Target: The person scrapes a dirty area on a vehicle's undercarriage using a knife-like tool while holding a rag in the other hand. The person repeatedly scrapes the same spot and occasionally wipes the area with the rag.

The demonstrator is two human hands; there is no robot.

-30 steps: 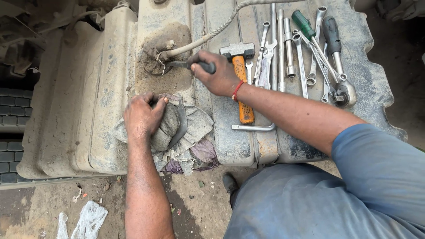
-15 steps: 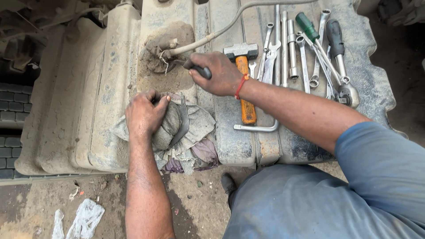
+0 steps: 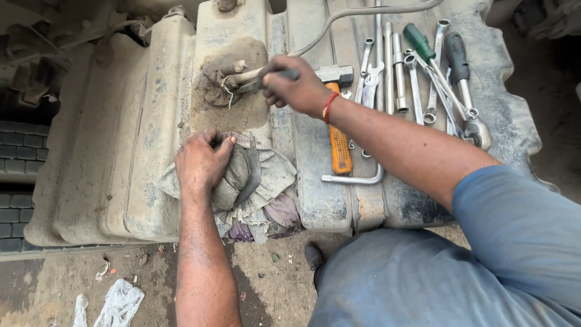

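My right hand (image 3: 296, 91) grips the dark handle of a tool (image 3: 254, 85) whose metal jaws reach left to a dirty fitting (image 3: 227, 75) on top of a dusty ribbed tank (image 3: 121, 139). A hose (image 3: 339, 18) runs from that fitting up and to the right. My left hand (image 3: 200, 160) rests on a bundle of grimy rags (image 3: 260, 181) with a dark curved part lying in it, at the tank's near edge.
To the right of my right hand lie a hammer with an orange handle (image 3: 339, 136), several wrenches and sockets (image 3: 393, 66), screwdrivers with green (image 3: 420, 42) and black (image 3: 457, 57) handles, and a bent bar (image 3: 357, 178). A tyre (image 3: 18, 157) shows at left.
My right hand with the tool has lifted slightly and shifted at the fitting. My left hand stays on the rags.
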